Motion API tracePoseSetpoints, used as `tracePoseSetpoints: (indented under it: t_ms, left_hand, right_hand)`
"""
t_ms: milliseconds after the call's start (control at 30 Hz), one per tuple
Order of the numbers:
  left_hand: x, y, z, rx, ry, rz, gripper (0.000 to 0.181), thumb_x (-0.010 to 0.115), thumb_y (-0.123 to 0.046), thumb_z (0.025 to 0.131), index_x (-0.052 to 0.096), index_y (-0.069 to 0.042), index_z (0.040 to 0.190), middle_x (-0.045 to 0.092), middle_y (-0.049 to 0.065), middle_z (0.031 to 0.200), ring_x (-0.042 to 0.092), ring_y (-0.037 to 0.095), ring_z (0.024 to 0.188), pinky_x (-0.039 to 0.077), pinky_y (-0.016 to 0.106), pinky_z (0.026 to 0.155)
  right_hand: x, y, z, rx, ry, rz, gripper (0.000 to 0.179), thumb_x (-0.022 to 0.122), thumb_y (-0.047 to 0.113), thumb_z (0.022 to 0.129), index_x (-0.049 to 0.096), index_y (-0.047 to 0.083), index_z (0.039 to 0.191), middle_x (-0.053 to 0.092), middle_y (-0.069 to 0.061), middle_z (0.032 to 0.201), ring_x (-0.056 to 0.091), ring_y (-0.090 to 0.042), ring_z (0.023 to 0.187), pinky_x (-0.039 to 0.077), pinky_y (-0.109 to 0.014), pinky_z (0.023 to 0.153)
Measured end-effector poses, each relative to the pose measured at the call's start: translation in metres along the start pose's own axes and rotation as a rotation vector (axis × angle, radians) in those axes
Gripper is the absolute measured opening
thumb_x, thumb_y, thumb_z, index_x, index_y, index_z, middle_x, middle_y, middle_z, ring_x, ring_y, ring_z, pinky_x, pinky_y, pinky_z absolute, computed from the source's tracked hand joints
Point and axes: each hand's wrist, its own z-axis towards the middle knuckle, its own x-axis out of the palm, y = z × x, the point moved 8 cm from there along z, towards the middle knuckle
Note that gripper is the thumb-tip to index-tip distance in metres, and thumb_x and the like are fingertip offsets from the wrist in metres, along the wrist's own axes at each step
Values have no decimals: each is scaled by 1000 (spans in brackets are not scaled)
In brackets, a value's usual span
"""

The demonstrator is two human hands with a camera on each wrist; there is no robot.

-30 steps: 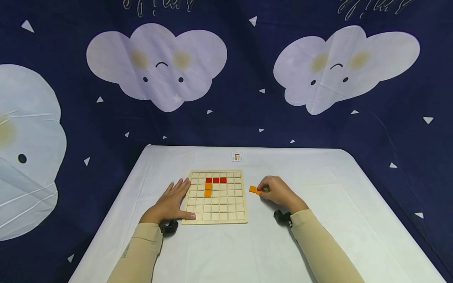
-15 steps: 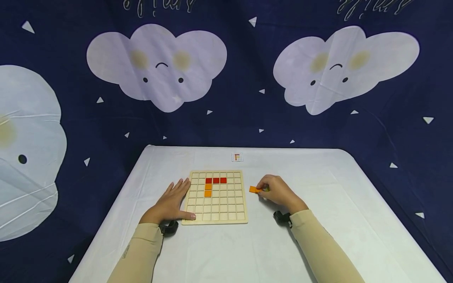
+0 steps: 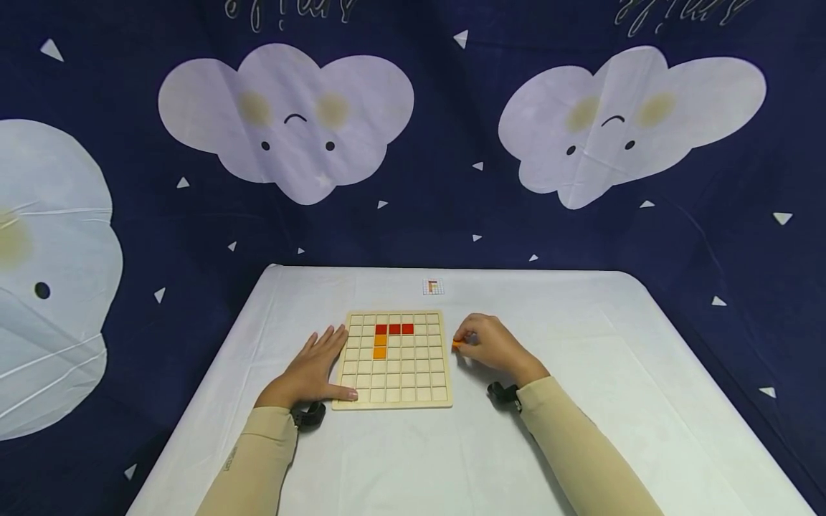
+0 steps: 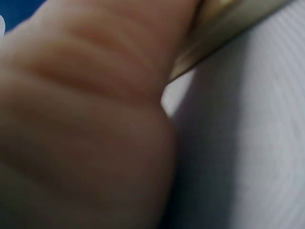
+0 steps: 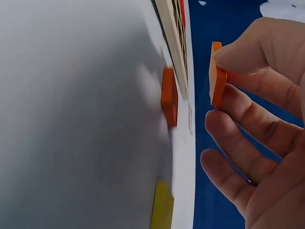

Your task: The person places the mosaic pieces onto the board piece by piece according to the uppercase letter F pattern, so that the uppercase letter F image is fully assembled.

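A wooden grid board [image 3: 403, 382] lies on the white table, with a row of red tiles [image 3: 395, 329] and two orange tiles [image 3: 380, 347] below its left end. My left hand [image 3: 312, 368] rests along the board's left side, fingers spread and thumb over the near-left corner. Just right of the board, my right hand [image 3: 488, 341] pinches an orange tile [image 5: 218, 78] between thumb and fingers, raised off the table in the right wrist view. Below it another orange tile [image 5: 167, 98] lies near the board's edge. A yellow tile [image 5: 162, 207] is further back, hidden by the hand from above.
A small printed card [image 3: 433, 287] with a coloured grid pattern lies behind the board. Beyond the table [image 3: 568, 301] hangs a dark blue cloth [image 3: 445, 143] with clouds and small triangles on it.
My right hand has picked up an orange tile and moved left, closer to the board's right edge. The left hand and the tiles on the board have stayed put.
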Motion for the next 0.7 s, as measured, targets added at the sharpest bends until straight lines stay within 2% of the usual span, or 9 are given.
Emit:
tracePoseSetpoints:
  t_ms: [67,300,500,700]
  left_hand:
    - [0,0,0,-1,3,4,141,82,-79,68,21,3,165,18,19,172,12,37,158,5,55,126]
    - [1,2,0,-6,17,13,142,82,-79,68,20,3,166,16,19,172,11,37,158,5,55,126]
    - [1,2,1,-6,13,7,141,82,-79,68,21,2,166,16,19,172,10,37,159,4,55,126]
    - [1,3,1,-3,8,4,141,81,-79,68,20,3,166,16,19,172,10,37,159,4,55,126]
  right_hand:
    - [5,5,3,-11,15,-8,14,81,2,85,81,12,95,70,8,98,65,-14,94,56,-38,88]
    - [25,26,11,-71,71,-4,13,80,2,86,82,11,96,69,5,97,61,-14,82,54,-31,73]
    - [42,44,19,-121,103,-3,10,81,6,90,81,14,96,68,8,99,61,-11,88,55,-32,84]
    - [56,64,28,-167,146,-22,7,79,9,95,81,15,98,68,7,100,62,-11,89,55,-31,85]
